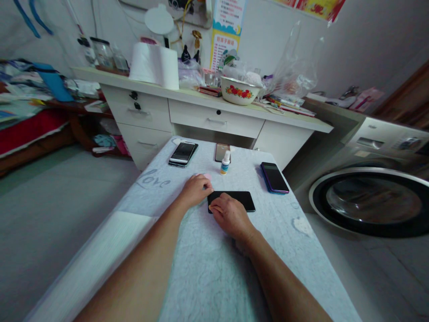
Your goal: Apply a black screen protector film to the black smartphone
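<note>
A black phone (246, 200) lies crosswise on the cloth-covered table (204, 268). At its left end, my left hand (196, 190) rests with fingers curled against the phone's edge; a bit of something pink (208, 176) shows beside the fingertips. Over the phone's left half, my right hand (230, 214) is closed, its fingers pinched on something too small to make out. Just beyond the hands stands a small white spray bottle (225, 163) with a blue and orange label.
Stacked phones (182, 153) lie at the table's back left, more stacked phones (275, 178) at the right, and another phone (221, 151) behind the bottle. Beyond is a white desk (194, 100) bearing a flowered bowl (239, 91). A washing machine (378, 138) stands at the right.
</note>
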Demonstrator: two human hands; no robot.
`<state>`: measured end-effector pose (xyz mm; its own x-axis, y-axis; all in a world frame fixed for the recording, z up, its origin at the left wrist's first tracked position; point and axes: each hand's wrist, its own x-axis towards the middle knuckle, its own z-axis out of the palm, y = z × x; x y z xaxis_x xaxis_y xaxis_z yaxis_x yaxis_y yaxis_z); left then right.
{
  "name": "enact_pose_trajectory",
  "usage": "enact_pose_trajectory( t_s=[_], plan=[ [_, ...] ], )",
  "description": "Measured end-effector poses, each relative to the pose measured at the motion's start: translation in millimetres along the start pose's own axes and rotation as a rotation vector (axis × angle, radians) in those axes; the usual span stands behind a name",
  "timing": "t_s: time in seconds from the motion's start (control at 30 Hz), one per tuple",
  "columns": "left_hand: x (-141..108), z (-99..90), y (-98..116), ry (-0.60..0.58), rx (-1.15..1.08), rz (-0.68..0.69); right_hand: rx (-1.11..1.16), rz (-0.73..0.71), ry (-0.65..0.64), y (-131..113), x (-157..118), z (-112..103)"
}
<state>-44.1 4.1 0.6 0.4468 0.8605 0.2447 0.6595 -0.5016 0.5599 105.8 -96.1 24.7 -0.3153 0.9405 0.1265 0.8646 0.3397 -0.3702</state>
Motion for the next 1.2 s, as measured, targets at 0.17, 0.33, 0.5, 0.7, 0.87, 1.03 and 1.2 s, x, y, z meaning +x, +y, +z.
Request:
enact_pose_trajectory(
  t_s=[0.17,0.33,0.5,0.7,0.87,1.03,1.2],
  plan=[
    [0.5,0.2,-0.1,0.001,0.0,-0.002,0.008,0.004,-0.006,-0.7,0.2,-1.4],
    [0.4,0.3,0.4,0.008,0.001,0.002,0.013,0.013,-0.009,-1.7,0.1,-2.3],
    [0.8,1.0,0.1,0.013,0.002,-0.001,0.01,0.014,-0.017,-1.7,-0.3,-2.3],
    [0.8,0.9,-0.4,0.003,0.013,-0.002,0.012,0.021,-0.02,-2.4,-0.4,-3.7],
    [0.4,0.7,-0.6,0.006,0.008,0.008,0.025,0.017,-0.022,-1.6,-0.6,-2.6],
    [0.3,0.1,0.5,0.01,-0.012,0.0,0.034,0.01,-0.009,-0.7,-1.0,-1.5],
    [0.3,0.3,0.2,0.013,-0.004,0.005,0.03,0.018,-0.022,-0.9,-0.9,-2.0]
  ],
)
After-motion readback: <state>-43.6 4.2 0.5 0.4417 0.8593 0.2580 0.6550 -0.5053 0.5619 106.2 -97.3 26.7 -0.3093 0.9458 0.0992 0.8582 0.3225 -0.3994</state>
